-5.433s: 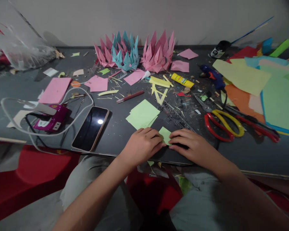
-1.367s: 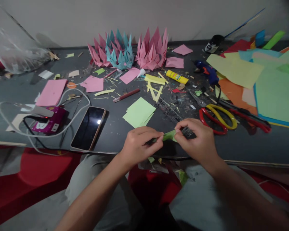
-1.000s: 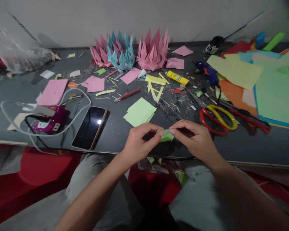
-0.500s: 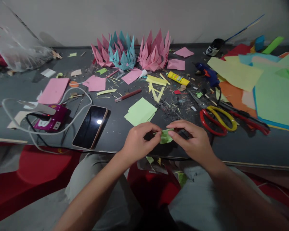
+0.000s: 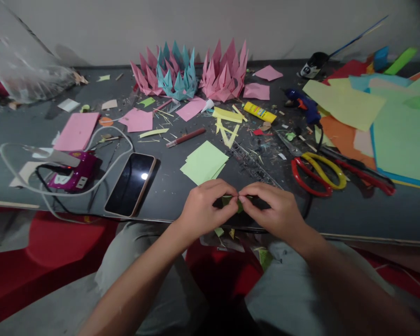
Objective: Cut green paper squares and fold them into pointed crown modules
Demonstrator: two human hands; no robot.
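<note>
Pinch grip of two bare hands on a small piece of folded green paper (image 5: 240,206), seen from above; clock directions are read from this piece, with 12 o'clock toward the wall. The left hand (image 5: 205,207), at 9 o'clock, presses thumb and forefinger together on the paper; the right hand (image 5: 278,210), at 3 o'clock, pinches it likewise, so that the two sets of fingertips meet or nearly meet. The paper lies at and just below this meeting point, toward 6 o'clock, and a further part shows through the loop of the left thumb and forefinger. The fingers cover the remainder, and its full outline cannot be determined. The grip lies near the front edge of the dark table (image 5: 175,186).

Surrounding items: the light green squares (image 5: 206,161), loosely stacked, lie near the left hand, toward 11 o'clock. The phone (image 5: 130,184) rests at 9 o'clock, beyond the left hand, with the purple power adapter (image 5: 77,175) farther out. The scissors (image 5: 318,173), with one red and one yellow handle loop, lie between 2 and 3 o'clock. The yellow tube (image 5: 260,112) lies between 12 and 1 o'clock; a pink paper crown (image 5: 224,79) stands near 12.
</note>
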